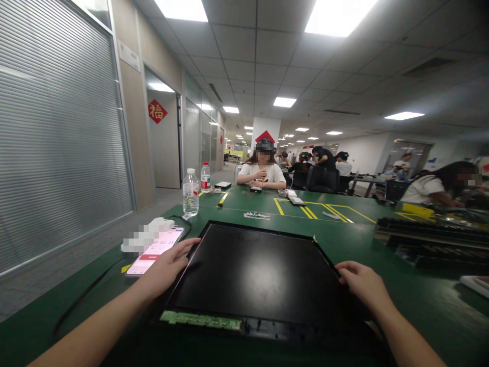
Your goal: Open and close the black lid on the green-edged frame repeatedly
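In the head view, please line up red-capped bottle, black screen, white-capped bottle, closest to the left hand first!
1. Black screen: left hand at its left edge.
2. White-capped bottle: beyond the hand.
3. Red-capped bottle: farther back.

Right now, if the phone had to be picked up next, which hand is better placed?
Probably the left hand: it is at the screen's left edge, close beside the phone. The right hand is at the opposite edge, with the screen between it and the phone.

The head camera looks forward and slightly down across the green table (pixel 351 239). The black screen (pixel 263 275) is close below it; the ceiling (pixel 305 66) shows above.
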`<state>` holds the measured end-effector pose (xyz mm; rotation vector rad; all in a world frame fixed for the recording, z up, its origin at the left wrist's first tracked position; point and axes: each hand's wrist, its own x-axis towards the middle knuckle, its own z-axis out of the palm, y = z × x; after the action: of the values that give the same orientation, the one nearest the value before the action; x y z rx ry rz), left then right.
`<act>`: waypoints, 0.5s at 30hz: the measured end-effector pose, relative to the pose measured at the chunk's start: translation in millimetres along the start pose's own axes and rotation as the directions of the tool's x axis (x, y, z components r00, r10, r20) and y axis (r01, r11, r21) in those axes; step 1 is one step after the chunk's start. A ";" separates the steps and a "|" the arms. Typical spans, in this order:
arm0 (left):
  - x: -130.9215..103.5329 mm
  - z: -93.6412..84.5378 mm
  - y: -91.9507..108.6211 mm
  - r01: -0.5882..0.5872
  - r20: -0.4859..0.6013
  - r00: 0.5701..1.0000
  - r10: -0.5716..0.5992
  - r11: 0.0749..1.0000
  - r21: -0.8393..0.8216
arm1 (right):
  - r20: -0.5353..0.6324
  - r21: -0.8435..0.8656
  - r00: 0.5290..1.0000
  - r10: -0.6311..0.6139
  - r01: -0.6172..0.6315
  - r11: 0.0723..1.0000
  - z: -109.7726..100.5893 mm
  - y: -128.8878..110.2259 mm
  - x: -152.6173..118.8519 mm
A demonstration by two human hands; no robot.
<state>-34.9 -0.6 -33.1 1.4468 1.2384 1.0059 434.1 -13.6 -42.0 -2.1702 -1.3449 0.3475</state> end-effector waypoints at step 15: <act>-3.5 1.7 5.3 0.279 0.006 0.953 -0.302 0.873 -0.401 | -0.009 -0.017 1.000 -0.024 0.024 1.000 -1.5 -1.9 -2.5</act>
<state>-32.6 -4.5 -28.4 0.8902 1.1672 1.0232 432.3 -15.6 -39.9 -2.1643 -1.3726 0.3179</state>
